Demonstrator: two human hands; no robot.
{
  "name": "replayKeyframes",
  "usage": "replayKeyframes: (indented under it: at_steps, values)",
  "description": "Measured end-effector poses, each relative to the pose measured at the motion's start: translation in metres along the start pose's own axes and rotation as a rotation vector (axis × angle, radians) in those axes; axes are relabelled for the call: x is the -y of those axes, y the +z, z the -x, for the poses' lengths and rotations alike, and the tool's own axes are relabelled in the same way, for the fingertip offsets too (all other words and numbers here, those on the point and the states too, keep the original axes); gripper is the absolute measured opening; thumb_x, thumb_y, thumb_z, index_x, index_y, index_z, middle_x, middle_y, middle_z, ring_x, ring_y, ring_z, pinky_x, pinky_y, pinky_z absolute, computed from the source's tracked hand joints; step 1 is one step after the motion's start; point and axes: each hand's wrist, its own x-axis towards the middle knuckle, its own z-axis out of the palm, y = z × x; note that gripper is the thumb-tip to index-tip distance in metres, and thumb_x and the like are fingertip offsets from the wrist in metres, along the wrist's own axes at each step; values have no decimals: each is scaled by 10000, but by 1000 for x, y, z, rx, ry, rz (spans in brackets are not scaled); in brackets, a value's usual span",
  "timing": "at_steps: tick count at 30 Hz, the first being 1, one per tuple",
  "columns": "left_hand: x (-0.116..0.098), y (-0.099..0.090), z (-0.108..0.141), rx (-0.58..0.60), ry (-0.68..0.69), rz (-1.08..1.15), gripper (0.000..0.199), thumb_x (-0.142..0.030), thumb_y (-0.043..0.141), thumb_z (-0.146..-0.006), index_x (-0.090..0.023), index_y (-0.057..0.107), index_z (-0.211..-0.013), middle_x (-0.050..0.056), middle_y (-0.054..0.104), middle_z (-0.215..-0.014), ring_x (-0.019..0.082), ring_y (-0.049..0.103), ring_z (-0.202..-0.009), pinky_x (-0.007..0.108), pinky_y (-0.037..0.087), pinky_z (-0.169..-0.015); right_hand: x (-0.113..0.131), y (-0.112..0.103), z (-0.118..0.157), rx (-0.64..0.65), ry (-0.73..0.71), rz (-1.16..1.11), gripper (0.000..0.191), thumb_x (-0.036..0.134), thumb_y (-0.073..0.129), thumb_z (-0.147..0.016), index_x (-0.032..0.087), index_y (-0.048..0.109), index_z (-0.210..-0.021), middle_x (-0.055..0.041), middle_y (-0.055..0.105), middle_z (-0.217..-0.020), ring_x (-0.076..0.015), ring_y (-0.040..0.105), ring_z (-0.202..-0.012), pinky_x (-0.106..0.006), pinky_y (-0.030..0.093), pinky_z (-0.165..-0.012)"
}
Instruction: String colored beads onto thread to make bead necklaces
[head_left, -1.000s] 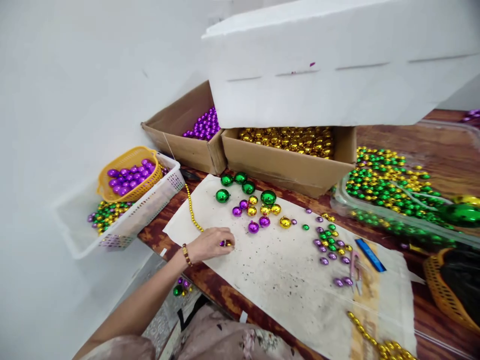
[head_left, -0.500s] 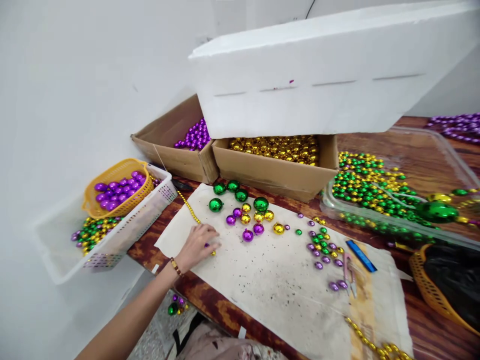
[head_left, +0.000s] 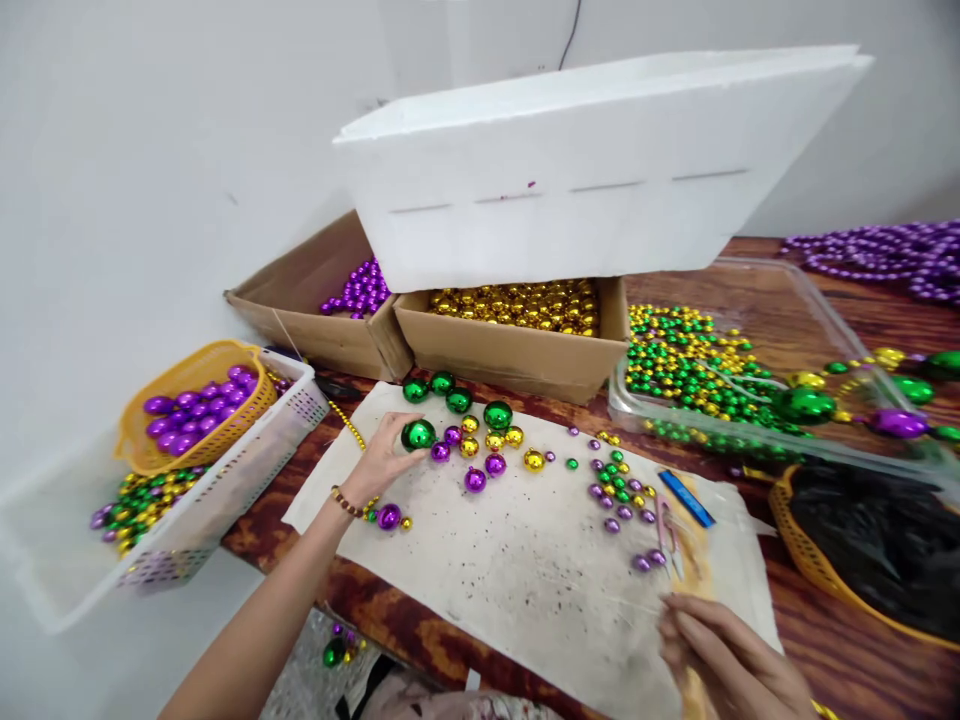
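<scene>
My left hand (head_left: 384, 455) is closed round a shiny green ball bead (head_left: 418, 434), thumb and fingers on its sides, just above the cloth. Below that wrist lie a large purple bead (head_left: 388, 517) and a small gold bead (head_left: 406, 523), beside a strand of small gold beads (head_left: 346, 424). At the lower right my right hand (head_left: 724, 650) is in a pinch; a thin pale thread (head_left: 634, 604) runs to its fingertips. Loose green balls (head_left: 459, 399), purple balls (head_left: 475, 480) and gold balls (head_left: 533, 460) sit mid-cloth, with small beads (head_left: 621, 482) to their right.
On the cloth (head_left: 517, 560) lie a blue strip (head_left: 687, 498) and pink-handled snips (head_left: 666, 530). Cardboard boxes of beads (head_left: 510, 350) stand behind, under a white foam box (head_left: 570, 220). Baskets (head_left: 225, 510) flank the left; a clear tray (head_left: 750, 430) and black-lined basket (head_left: 817, 570) the right.
My left hand has moved up the cloth from the near-left edge and taken a green ball. My right hand has come into view at the lower right. The view has shifted.
</scene>
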Motion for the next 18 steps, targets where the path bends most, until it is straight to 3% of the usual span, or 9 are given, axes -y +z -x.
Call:
replayKeyframes:
  at_steps: [4, 7, 9, 12, 15, 18]
  values:
    - [-66, 22, 21, 280, 249, 66, 613, -337, 694, -842, -282, 499, -1420, 99, 532, -1303, 274, 536, -1227, 436, 446, -1059, 13, 85, -5, 185, -19, -27, 344, 451, 849, -676, 155, 784, -838, -97, 739, -718, -250, 721, -640, -283, 566, -471]
    - [-99, 46, 31, 340, 336, 122, 803, -381, 733, -821, -292, 343, -1518, 122, 532, -1377, 302, 520, -1271, 472, 428, -1079, 12, 127, -14, 224, -52, -149, 287, 438, 795, -725, 178, 769, -846, -50, 724, -710, -205, 703, -634, -257, 559, -483]
    - [-109, 61, 35, 282, 320, 188, 823, -422, 757, -795, -271, 355, -1497, 132, 579, -1334, 306, 562, -1219, 484, 445, -1056, 10, 138, -17, 226, -100, -179, 234, 408, 764, -752, 188, 769, -832, -22, 704, -699, -170, 669, -605, -252, 564, -496]
    - [-113, 76, 38, 175, 267, 285, 670, -429, 784, -768, -254, 506, -1351, 113, 642, -1229, 290, 614, -1139, 457, 494, -991, 7, 138, -16, 211, -159, -181, 196, 379, 720, -796, 198, 773, -848, -6, 696, -726, -149, 635, -598, -260, 578, -523]
    - [-111, 83, 41, 113, 316, 382, 507, -361, 772, -798, -266, 584, -1259, 99, 645, -1247, 268, 607, -1169, 437, 495, -1002, 7, 134, -14, 207, -159, -190, 197, 381, 727, -798, 195, 766, -847, -3, 695, -719, -145, 627, -577, -270, 584, -529]
    - [-108, 84, 43, 70, 337, 450, 473, -274, 737, -837, -296, 604, -1290, 95, 611, -1304, 257, 574, -1223, 435, 480, -1036, 3, 132, -12, 195, -136, -216, 216, 395, 743, -798, 181, 745, -828, -16, 706, -704, -163, 664, -592, -265, 576, -517]
